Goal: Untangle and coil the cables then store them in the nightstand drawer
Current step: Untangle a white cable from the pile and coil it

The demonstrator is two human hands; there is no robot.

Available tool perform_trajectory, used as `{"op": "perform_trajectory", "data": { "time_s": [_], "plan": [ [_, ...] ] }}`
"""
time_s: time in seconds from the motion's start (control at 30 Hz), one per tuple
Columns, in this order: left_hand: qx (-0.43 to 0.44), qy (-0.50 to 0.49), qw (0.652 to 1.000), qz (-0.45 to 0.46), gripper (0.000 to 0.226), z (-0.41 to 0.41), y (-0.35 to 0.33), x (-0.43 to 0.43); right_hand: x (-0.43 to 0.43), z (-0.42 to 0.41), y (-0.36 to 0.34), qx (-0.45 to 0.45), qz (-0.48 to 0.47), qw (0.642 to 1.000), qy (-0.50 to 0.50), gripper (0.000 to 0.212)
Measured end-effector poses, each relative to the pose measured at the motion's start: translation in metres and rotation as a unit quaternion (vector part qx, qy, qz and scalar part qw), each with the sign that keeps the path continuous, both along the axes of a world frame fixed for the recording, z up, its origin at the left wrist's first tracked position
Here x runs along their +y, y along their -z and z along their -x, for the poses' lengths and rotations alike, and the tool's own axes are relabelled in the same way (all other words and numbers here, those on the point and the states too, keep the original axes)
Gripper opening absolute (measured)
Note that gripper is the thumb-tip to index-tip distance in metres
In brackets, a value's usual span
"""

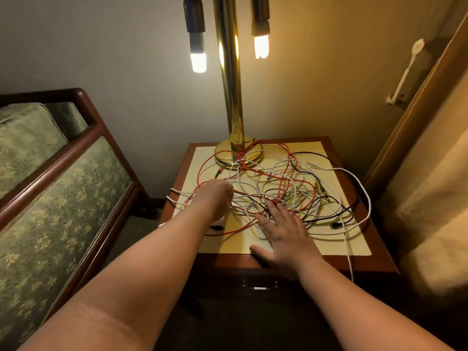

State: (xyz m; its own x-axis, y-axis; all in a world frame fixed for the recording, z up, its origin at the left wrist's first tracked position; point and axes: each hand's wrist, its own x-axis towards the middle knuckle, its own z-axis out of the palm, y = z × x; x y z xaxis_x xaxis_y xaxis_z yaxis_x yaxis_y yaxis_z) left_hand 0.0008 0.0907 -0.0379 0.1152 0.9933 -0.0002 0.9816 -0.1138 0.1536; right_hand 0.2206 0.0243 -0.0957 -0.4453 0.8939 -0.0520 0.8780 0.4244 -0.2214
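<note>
Loosely sprawled, the cables [291,191] form a red, white and black tangle on the nightstand [222,260] top, near the lamp base [228,154]. The left hand [215,196] clutches white strands; the right hand [286,231] lies flat, fingers straight, on the tangle.

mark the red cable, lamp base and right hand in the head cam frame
red cable [228,233]: head view, on its nearest stretch.
lamp base [225,151]: head view, on the bare brass at its left side.
right hand [286,234]: head view, on the back of the hand.
</note>
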Motion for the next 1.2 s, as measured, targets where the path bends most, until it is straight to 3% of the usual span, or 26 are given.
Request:
{"op": "perform_trajectory", "data": {
  "time_s": [0.13,0.3,0.63,0.77,0.87,0.97,1.07,1.13,1.2],
  "plan": [
    [0.02,0.009,1.0,0.014,0.033,-0.003,-0.004,0.01,0.0,0.0,0.001,0.004,-0.004,1.0,-0.001,0.085],
    [0.063,0.024,0.998,-0.001,0.023,-0.011,-0.011,0.01,0.0,-0.001,0.002,0.009,-0.007,1.0,-0.001,0.085],
    [-0.142,-0.026,0.973,-0.182,0.018,-0.012,-0.096,0.025,-0.003,-0.003,-0.006,0.042,-0.002,0.999,0.003,0.084],
    [-0.166,0.025,0.946,-0.277,0.015,-0.018,-0.136,0.018,-0.003,-0.006,-0.008,0.113,-0.009,0.993,-0.009,0.074],
    [-0.206,0.035,0.929,-0.304,0.018,-0.029,-0.159,0.011,-0.008,-0.012,-0.003,0.265,-0.117,0.957,0.021,0.049],
    [-0.215,0.054,0.917,-0.332,0.019,-0.034,-0.176,0.009,-0.006,-0.012,-0.017,0.362,-0.186,0.904,0.127,0.037],
    [-0.208,0.078,0.906,-0.359,0.015,-0.039,-0.191,0.003,0.016,-0.012,-0.053,0.445,-0.198,0.832,0.267,0.049],
    [-0.206,0.095,0.899,-0.375,0.012,-0.044,-0.202,-0.004,0.035,-0.015,-0.076,0.446,-0.196,0.816,0.311,0.069],
    [-0.229,0.097,0.891,-0.381,0.008,-0.049,-0.213,-0.01,0.051,-0.018,-0.097,0.447,-0.177,0.813,0.329,0.072]
  ]
}}
